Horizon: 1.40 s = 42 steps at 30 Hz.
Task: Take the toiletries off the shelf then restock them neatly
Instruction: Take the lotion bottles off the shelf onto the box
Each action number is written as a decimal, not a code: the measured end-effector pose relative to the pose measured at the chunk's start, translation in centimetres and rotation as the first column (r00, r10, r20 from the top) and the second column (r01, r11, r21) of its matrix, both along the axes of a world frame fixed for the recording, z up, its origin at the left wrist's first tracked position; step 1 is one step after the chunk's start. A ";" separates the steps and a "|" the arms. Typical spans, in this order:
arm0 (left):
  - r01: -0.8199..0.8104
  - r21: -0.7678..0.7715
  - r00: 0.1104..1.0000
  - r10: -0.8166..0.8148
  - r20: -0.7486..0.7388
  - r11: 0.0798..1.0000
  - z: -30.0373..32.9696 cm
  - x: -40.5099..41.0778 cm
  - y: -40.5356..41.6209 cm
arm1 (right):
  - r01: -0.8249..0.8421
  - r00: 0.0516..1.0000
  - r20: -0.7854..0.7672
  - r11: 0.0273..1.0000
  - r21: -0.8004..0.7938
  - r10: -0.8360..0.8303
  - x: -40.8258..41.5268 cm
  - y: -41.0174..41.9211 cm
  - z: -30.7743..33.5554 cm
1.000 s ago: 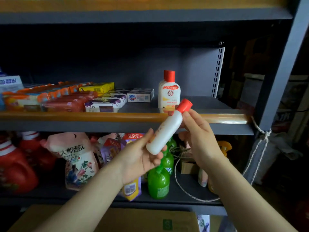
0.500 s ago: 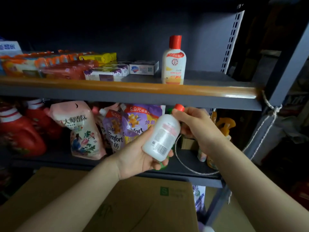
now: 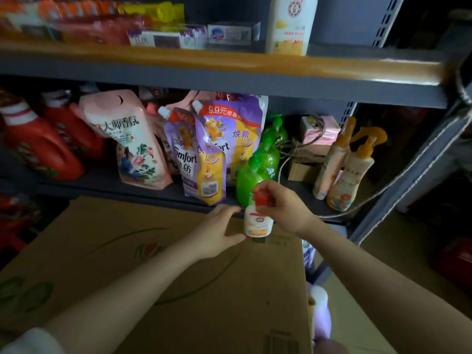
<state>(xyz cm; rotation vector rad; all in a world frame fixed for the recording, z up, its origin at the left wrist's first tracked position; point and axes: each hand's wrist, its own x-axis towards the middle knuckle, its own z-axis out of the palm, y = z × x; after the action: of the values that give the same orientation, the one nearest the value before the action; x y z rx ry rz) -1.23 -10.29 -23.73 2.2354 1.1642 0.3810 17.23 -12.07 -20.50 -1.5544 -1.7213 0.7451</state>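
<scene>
A small white lotion bottle [image 3: 257, 223] with a red cap stands upright on the far right part of a cardboard box [image 3: 153, 272]. My right hand [image 3: 283, 203] grips its red cap from above. Just left of the bottle, my left hand [image 3: 217, 232] rests with relaxed fingers on the box top, its thumb beside the bottle's base. A second, matching white bottle [image 3: 291, 24] stands on the upper shelf [image 3: 229, 60], next to soap boxes [image 3: 194, 37] and orange and yellow packets [image 3: 89, 19].
The lower shelf holds red detergent jugs [image 3: 38, 146], a pink refill pouch [image 3: 130, 139], purple Comfort pouches [image 3: 217, 144], green bottles [image 3: 258, 169], small boxes [image 3: 316, 139] and orange-topped spray bottles [image 3: 350, 164]. A rope [image 3: 398, 180] hangs by the grey right upright [image 3: 413, 169].
Both hands have come down from the upper shelf level with the bottle. It now stands upright on the box; my left hand has let go of its body.
</scene>
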 end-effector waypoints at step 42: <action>-0.099 0.932 0.991 0.114 0.063 0.348 19.2 0.9 9.9 | 0.423 0.892 -0.020 0.820 0.386 -0.451 2.4 9.2 23.9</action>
<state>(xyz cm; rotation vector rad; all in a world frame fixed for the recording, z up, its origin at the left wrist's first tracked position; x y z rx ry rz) -0.36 -0.42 -4.56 3.1098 1.2562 1.4242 19.65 -2.89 3.37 -1.6199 -1.3694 0.1071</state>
